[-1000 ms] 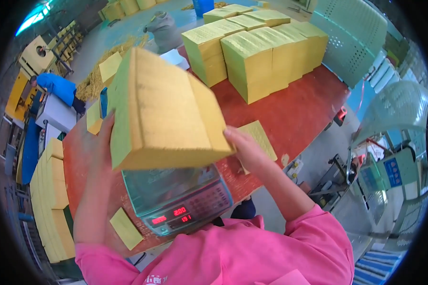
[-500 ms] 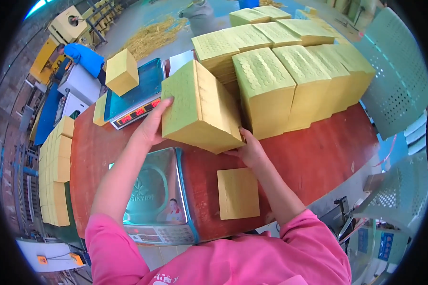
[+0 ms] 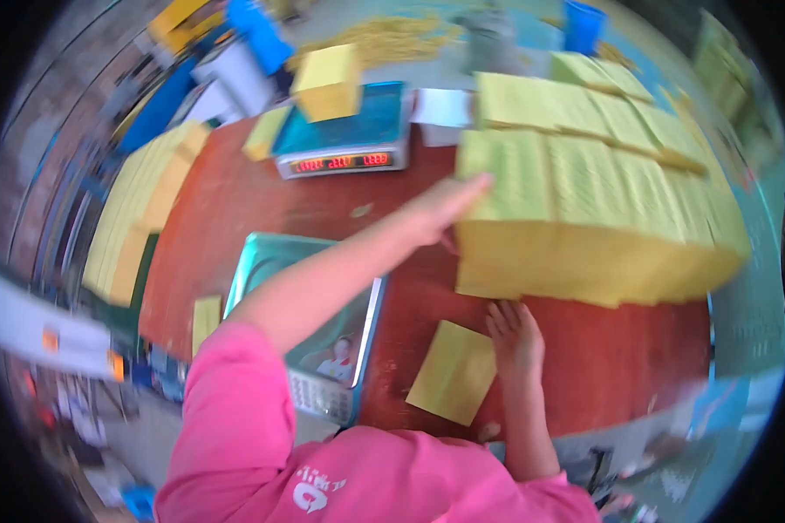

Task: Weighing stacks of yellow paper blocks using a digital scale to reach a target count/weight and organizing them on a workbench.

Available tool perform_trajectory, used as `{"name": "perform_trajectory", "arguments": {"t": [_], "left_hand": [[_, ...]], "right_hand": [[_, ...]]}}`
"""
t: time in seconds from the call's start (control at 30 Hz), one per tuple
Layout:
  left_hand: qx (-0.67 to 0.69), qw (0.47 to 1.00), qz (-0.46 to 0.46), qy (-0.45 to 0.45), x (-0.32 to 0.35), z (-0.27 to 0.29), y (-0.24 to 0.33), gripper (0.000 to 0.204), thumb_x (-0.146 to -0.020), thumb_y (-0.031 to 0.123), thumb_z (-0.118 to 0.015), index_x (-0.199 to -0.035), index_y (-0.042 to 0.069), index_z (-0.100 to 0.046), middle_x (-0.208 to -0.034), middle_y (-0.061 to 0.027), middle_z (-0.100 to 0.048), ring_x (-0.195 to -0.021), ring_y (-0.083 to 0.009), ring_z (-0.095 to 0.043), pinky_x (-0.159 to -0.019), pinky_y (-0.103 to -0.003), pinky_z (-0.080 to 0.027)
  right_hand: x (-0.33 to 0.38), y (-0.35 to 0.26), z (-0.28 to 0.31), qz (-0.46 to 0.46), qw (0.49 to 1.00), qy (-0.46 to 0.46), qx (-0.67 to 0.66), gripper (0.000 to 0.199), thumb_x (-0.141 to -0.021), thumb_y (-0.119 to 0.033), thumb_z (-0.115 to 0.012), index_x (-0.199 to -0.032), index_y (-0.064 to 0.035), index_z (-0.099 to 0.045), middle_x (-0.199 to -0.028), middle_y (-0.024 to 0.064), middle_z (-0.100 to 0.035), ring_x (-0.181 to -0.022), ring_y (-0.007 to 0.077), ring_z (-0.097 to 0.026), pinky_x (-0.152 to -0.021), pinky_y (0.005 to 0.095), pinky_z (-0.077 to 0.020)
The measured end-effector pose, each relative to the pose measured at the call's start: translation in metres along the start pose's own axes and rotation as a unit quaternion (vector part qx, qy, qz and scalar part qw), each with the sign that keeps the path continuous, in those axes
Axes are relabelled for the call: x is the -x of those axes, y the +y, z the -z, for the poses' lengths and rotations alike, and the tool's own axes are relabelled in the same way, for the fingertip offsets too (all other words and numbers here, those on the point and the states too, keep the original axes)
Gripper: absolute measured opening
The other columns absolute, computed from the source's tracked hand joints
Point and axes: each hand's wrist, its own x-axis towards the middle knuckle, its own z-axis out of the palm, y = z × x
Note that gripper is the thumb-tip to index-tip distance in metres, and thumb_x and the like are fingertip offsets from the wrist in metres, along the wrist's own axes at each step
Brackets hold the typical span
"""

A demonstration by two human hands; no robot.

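Stacks of yellow paper stand in rows on the red table. My left hand (image 3: 452, 207) is at the left end of the front row, on the leftmost paper stack (image 3: 501, 257). One digit reaches over its top edge, and the others are along its left side, partly hidden. In front of this stack my right hand (image 3: 516, 336) holds nothing, its fingers stretched out. Beside that hand a loose yellow sheet (image 3: 452, 373) lies flat on the table. My left forearm passes over a scale with a teal tray (image 3: 275, 253).
Farther back, a second scale (image 3: 340, 166) with a lit red display bears a yellow paper block (image 3: 327, 83). A white sheet (image 3: 443, 109) is beside it. More paper stacks (image 3: 139, 213) line the left. A blue bin (image 3: 583, 28) stands on the floor behind the rows.
The paper stack that both hands held up tilted now stands at the front row's left end. My right hand has let go and drawn back toward me. The whole view has swung left.
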Motion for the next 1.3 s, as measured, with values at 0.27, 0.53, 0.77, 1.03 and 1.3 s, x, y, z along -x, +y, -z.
{"name": "perform_trajectory", "arguments": {"t": [0.27,0.53,0.77,1.03,1.3], "left_hand": [[0.011,0.995,-0.099,0.018,0.012,-0.009,-0.014,0.086,-0.088,0.068,-0.05,-0.151,0.016,-0.024,-0.142,-0.0182,-0.046,-0.125,-0.0424,-0.05,-0.08,-0.064,-0.053],[-0.162,0.881,-0.371,0.245,0.208,0.064,-0.086,0.055,-0.092,0.025,-0.066,-0.138,0.004,-0.048,-0.133,-0.0145,-0.057,-0.123,-0.022,-0.055,-0.095,-0.036,-0.05],[-0.101,0.742,-0.154,0.645,0.395,0.224,-0.29,0.027,-0.093,0.01,-0.062,-0.118,0.001,-0.063,-0.11,-0.0087,-0.067,-0.104,-0.0146,-0.062,-0.091,-0.029,-0.049],[-0.477,0.69,-0.076,0.539,0.468,0.299,-0.411,0.043,-0.078,0.015,-0.068,-0.118,0.003,-0.06,-0.124,-0.0162,-0.058,-0.124,-0.0369,-0.048,-0.109,-0.053,-0.035],[-0.397,0.754,-0.138,0.505,0.498,0.254,-0.434,0.042,-0.076,0.01,-0.071,-0.115,0.002,-0.06,-0.12,-0.0137,-0.06,-0.118,-0.0339,-0.053,-0.097,-0.048,-0.043]], "right_hand": [[-0.005,0.005,0.012,0.036,0.998,-0.041,0.045,0.057,-0.097,-0.014,-0.048,-0.146,0.0083,-0.028,-0.146,0.0229,-0.037,-0.132,0.0374,-0.045,-0.108,0.045,-0.04],[0.074,0.029,-0.022,0.15,0.969,-0.035,0.193,0.033,-0.097,-0.008,-0.047,-0.128,0.0008,-0.053,-0.119,0.0104,-0.06,-0.098,0.0195,-0.06,-0.08,0.029,-0.0457],[0.14,0.131,-0.13,0.178,0.945,-0.187,0.199,0.017,-0.095,-0.009,-0.047,-0.105,-0.0012,-0.058,-0.096,0.0088,-0.06,-0.087,0.0144,-0.057,-0.073,0.026,-0.0435],[0.209,0.36,-0.249,-0.006,0.796,-0.434,0.422,0.028,-0.089,0.003,-0.053,-0.117,0.0028,-0.058,-0.107,0.0129,-0.063,-0.099,0.0185,-0.063,-0.083,0.0307,-0.0527],[0.177,0.488,-0.216,0.356,0.519,-0.381,0.677,0.054,-0.077,-0.008,-0.066,-0.128,0.0011,-0.051,-0.137,0.0261,-0.047,-0.127,0.0463,-0.043,-0.106,0.054,-0.0356]]}}
